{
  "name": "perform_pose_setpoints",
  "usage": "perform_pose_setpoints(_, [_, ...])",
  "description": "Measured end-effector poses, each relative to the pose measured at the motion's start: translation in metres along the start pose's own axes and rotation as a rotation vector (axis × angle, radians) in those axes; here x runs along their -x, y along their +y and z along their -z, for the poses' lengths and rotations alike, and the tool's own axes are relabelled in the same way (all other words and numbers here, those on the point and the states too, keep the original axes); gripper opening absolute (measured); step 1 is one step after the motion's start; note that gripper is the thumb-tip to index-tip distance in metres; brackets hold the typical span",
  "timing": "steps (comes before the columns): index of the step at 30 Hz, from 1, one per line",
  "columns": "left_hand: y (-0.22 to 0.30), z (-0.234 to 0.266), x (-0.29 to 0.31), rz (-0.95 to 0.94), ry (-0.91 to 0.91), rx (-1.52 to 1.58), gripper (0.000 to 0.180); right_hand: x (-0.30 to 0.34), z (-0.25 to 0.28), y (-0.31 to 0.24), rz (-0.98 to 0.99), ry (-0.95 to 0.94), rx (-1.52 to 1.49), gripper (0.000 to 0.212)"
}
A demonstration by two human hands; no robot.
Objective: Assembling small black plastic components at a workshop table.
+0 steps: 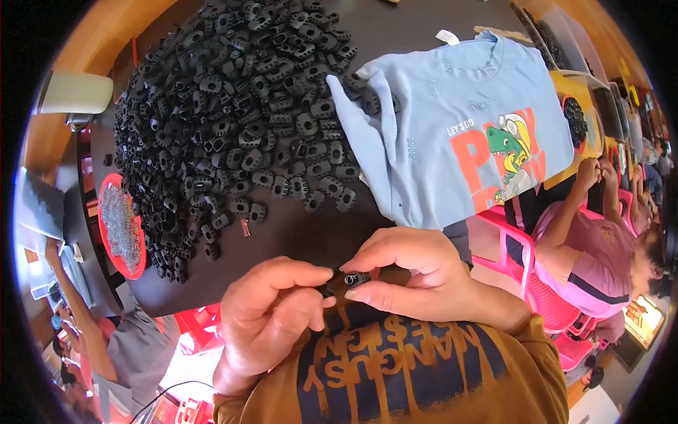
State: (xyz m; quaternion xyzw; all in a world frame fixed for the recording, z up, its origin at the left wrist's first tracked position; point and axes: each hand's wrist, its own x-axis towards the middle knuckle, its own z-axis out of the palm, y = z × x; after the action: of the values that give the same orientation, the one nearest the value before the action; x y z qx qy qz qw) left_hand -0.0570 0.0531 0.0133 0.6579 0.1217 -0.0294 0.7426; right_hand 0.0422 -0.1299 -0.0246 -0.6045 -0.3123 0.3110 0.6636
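presently, right hand [413,265] pinches black housing [361,278], its coil spring [351,280] facing 9 o'clock; left hand [272,304], pinching small dark piece [325,290], sits just beside at 8 o'clock.

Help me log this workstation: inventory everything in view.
Table: one, dark, centre
Black parts: many, black, heaped on table
T-shirt: one, light blue, table right
Dish: one, red, left table edge
Fine metal pieces: many, silver, in dish
Scrap: one, reddish, beside heap
Chairs: several, pink, right
People: several, mixed clothing, sides
Held part: one, black, coil inside, right fingers
Small piece: one, dark, left fingers
Worn shirt: one, brown, below
Left hand, right hand: one each, bare, centre
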Motion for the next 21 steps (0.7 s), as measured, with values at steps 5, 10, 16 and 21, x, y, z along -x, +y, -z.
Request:
perform_pose_setpoints(5, [0.005,-0.007,-0.01,-0.087,-0.101,-0.332,0.029,0.004,0.002,0.0,0.026,0.013,-0.031,0.022])
perform_pose_setpoints(10, [0.001,-0.013,-0.004,-0.11,-0.075,-0.46,0.031,0.006,0.004,-0.004,0.032,-0.001,0.017,0.021])
perform_pose_setpoints(16, [0.003,-0.01,-0.005,-0.132,-0.122,-0.416,0.03,0.01,0.005,0.0,0.057,0.014,0.018,0.023])
perform_pose_setpoints(21, [-0.004,-0.012,0.001,-0.115,-0.013,-0.234,0.021,0.011,0.005,-0.003,0.04,0.018,0.0,0.023])
